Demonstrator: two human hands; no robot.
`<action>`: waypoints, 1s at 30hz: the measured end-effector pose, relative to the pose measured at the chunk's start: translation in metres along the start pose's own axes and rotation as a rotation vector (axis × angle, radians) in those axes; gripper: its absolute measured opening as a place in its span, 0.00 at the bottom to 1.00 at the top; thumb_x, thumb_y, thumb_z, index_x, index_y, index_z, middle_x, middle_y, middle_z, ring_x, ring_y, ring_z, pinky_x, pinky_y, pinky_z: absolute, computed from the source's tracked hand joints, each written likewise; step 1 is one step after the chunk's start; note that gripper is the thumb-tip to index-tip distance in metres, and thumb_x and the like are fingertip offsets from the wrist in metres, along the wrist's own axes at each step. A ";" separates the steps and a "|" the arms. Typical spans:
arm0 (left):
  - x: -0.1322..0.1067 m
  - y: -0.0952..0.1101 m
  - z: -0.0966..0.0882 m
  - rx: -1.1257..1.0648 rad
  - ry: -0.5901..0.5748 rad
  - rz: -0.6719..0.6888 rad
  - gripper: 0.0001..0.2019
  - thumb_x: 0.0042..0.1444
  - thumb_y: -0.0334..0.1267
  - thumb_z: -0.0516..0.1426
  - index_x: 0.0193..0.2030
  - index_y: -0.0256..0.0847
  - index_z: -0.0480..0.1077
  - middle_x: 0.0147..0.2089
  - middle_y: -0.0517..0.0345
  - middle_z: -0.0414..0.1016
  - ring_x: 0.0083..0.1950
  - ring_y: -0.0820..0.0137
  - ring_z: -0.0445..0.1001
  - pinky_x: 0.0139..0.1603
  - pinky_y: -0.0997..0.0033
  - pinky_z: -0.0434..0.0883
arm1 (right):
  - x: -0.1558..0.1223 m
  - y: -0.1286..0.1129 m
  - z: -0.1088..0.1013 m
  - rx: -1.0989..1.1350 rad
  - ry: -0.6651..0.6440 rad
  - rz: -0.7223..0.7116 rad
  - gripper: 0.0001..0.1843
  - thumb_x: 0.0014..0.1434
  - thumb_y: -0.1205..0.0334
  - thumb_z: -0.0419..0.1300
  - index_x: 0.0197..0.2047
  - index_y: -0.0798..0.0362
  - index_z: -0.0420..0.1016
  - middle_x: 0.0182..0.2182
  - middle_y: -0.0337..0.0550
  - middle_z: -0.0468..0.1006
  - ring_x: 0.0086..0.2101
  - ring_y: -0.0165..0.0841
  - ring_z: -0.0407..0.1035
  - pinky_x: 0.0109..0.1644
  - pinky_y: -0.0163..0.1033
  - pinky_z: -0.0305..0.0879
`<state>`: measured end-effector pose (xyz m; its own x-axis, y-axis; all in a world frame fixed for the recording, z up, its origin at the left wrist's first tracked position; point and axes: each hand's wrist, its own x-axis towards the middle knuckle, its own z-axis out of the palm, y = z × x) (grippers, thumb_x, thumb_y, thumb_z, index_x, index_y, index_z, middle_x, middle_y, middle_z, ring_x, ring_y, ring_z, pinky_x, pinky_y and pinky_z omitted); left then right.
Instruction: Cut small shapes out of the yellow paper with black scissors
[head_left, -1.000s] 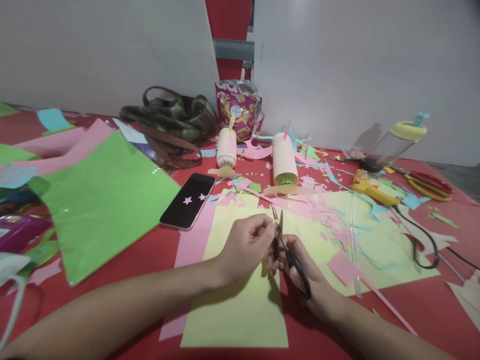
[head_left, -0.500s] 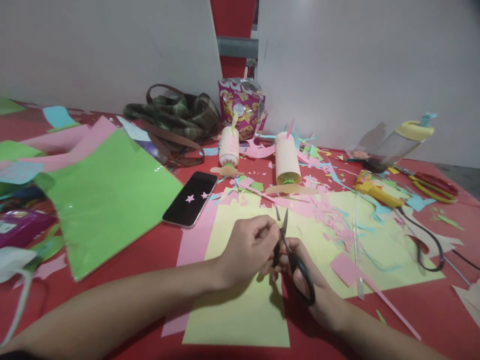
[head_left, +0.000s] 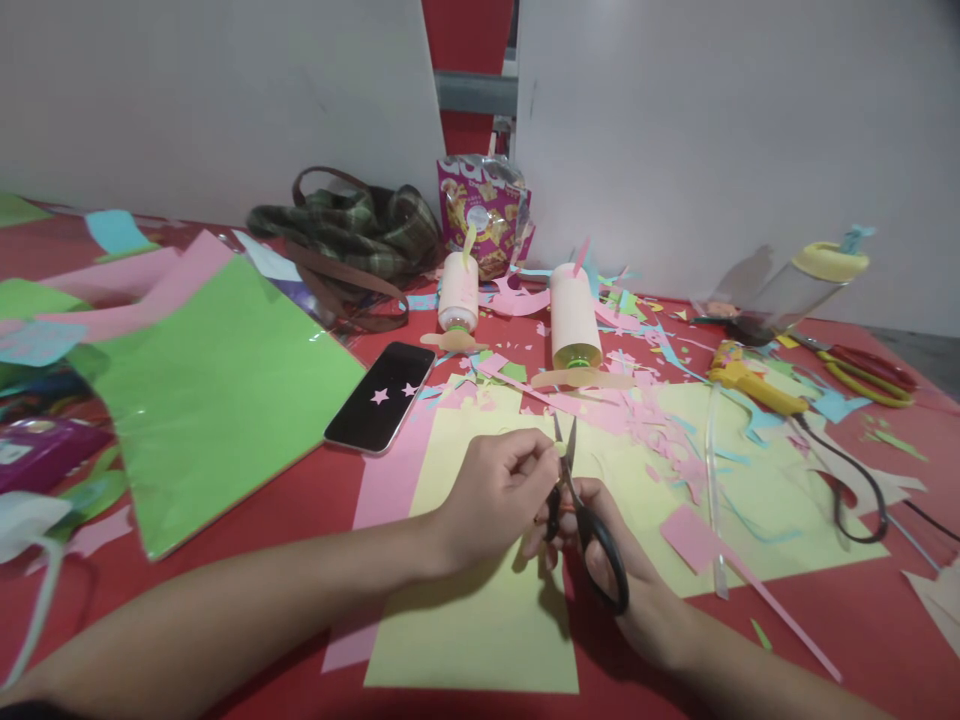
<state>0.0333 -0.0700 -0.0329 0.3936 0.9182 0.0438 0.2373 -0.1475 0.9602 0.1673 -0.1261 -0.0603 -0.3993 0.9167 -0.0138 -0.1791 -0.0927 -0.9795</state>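
Note:
My right hand point(head_left: 615, 560) is closed around the black handles of a pair of scissors point(head_left: 606, 550), whose blades point away from me and stand slightly apart. Pinched between the thumb and fingers of my left hand point(head_left: 502, 495) is a small yellow-green piece of paper point(head_left: 559, 450), set between the blades. Both hands are above a yellow paper sheet point(head_left: 472, 640), which overlaps a pink sheet point(head_left: 349, 635). Left of them lies a black phone point(head_left: 382, 398) with two pink paper stars point(head_left: 380, 397) on its screen.
Two paper-wrapped bottles point(head_left: 576, 315) lie ahead among scraps. A yellow glue gun point(head_left: 757, 386), a clear glue stick point(head_left: 714, 500), red-and-yellow-handled scissors point(head_left: 870, 372) and a clear bottle point(head_left: 799, 290) are to the right. Leftward are green paper point(head_left: 232, 400) and a plaid bag point(head_left: 360, 230). A snack packet point(head_left: 484, 215) stands behind.
The scissor blades look slightly wider apart, and the fingers of my right hand have shifted a little. My left hand keeps its pinch in nearly the same place.

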 end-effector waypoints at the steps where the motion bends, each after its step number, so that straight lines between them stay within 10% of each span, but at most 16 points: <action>1: 0.001 0.001 -0.001 0.010 -0.007 0.010 0.13 0.53 0.37 0.45 0.18 0.39 0.57 0.15 0.65 0.61 0.18 0.78 0.63 0.19 0.79 0.61 | 0.000 0.000 0.000 0.008 0.000 -0.001 0.17 0.52 0.45 0.46 0.38 0.48 0.53 0.33 0.42 0.62 0.31 0.31 0.56 0.36 0.38 0.55; 30: 0.016 0.014 -0.026 0.382 -0.218 0.117 0.11 0.50 0.32 0.46 0.18 0.36 0.55 0.18 0.66 0.51 0.21 0.80 0.51 0.21 0.79 0.51 | 0.000 0.003 0.002 0.102 0.013 0.042 0.17 0.50 0.45 0.51 0.35 0.48 0.52 0.29 0.39 0.64 0.29 0.29 0.57 0.30 0.34 0.53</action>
<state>0.0203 -0.0477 -0.0112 0.6053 0.7946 0.0471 0.4751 -0.4081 0.7796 0.1654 -0.1271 -0.0628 -0.3971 0.9159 -0.0579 -0.2529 -0.1698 -0.9525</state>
